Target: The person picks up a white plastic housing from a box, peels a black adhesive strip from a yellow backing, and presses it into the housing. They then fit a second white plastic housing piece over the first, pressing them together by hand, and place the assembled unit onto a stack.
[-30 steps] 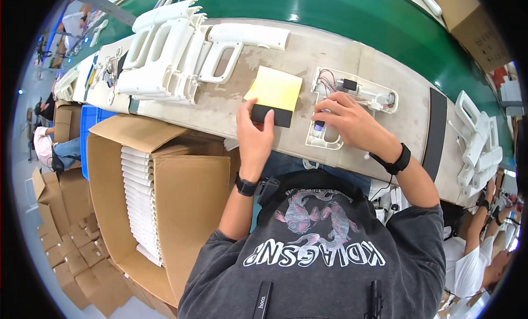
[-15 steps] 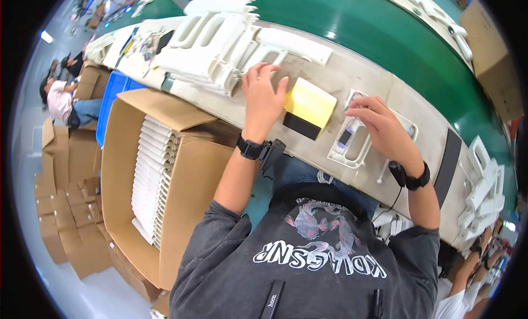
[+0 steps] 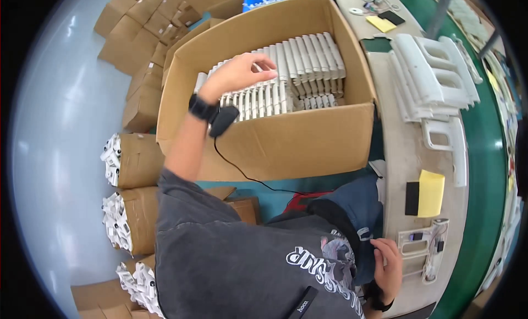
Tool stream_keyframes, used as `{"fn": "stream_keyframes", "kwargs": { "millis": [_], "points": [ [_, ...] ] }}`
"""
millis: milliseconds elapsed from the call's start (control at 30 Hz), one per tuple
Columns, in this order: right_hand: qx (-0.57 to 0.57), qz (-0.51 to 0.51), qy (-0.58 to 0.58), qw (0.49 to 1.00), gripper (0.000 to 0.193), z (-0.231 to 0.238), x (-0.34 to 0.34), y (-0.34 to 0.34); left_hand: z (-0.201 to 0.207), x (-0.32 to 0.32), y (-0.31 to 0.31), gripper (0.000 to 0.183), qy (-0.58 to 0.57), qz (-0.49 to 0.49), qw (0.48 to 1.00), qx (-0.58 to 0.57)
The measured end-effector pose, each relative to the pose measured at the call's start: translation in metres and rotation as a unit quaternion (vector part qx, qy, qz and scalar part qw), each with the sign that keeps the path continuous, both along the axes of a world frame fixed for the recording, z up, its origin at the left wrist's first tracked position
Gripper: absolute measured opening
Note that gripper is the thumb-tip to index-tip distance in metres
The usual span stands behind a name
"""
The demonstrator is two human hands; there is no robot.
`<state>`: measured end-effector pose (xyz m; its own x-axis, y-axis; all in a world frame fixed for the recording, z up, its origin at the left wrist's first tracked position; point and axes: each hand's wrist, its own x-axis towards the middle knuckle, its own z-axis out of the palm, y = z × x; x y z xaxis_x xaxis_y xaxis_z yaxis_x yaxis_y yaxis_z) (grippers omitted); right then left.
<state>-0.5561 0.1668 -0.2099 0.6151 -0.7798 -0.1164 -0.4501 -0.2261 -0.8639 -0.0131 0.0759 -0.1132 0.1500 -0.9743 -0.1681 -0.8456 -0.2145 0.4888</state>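
My left hand [image 3: 242, 73] is over a large cardboard box [image 3: 275, 143], its fingers bent and parted with nothing between them. Below it, rows of white slotted plastic panels [image 3: 316, 52] stand on edge in the box. I cannot tell whether the hand touches them. My right hand [image 3: 388, 267] is by the table's near edge, fingers loosely curled and apart, holding nothing I can see. Just past it on the table lies a white plastic frame [image 3: 434, 267] with small dark and purple parts. A yellow sheet with a black strip [image 3: 432, 193] lies farther along.
White handled panels [image 3: 423, 71] are stacked on the table [image 3: 396, 165]. Beyond runs a green surface [image 3: 477, 170]. Cartons of white parts [image 3: 135, 223] stand on the floor at left, with closed cartons [image 3: 129, 44] behind. A black cable [image 3: 247, 179] hangs from my left wrist device.
The view has swung left, bringing the box into the middle. My left hand has gone from above the table to above the box. The right hand has come off the white frame.
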Motion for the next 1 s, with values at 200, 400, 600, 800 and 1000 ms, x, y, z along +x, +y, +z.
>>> {"fn": "stream_keyframes", "kwargs": {
  "millis": [200, 400, 600, 800, 1000],
  "points": [
    [0.029, 0.005, 0.022, 0.999, 0.024, -0.006, 0.028, -0.011, -0.119, 0.087, -0.018, 0.098, -0.252, -0.137, 0.930, 0.230],
    [0.054, -0.050, 0.058, 0.996, 0.024, -0.015, 0.018, 0.002, -0.193, 0.096, -0.051, 0.091, -0.326, -0.447, 0.826, 0.111],
    [0.119, -0.102, 0.055, 0.986, 0.024, -0.025, 0.023, 0.020, -0.213, 0.088, -0.094, 0.097, -0.282, -0.474, 0.799, 0.239],
    [0.169, -0.142, 0.041, 0.974, 0.025, -0.036, 0.025, 0.030, -0.209, 0.060, -0.115, 0.092, -0.283, -0.442, 0.787, 0.324],
    [0.215, -0.185, 0.011, 0.959, 0.023, -0.049, 0.007, 0.030, -0.210, 0.071, -0.106, 0.083, -0.286, -0.506, 0.789, 0.200]
  ]
}}
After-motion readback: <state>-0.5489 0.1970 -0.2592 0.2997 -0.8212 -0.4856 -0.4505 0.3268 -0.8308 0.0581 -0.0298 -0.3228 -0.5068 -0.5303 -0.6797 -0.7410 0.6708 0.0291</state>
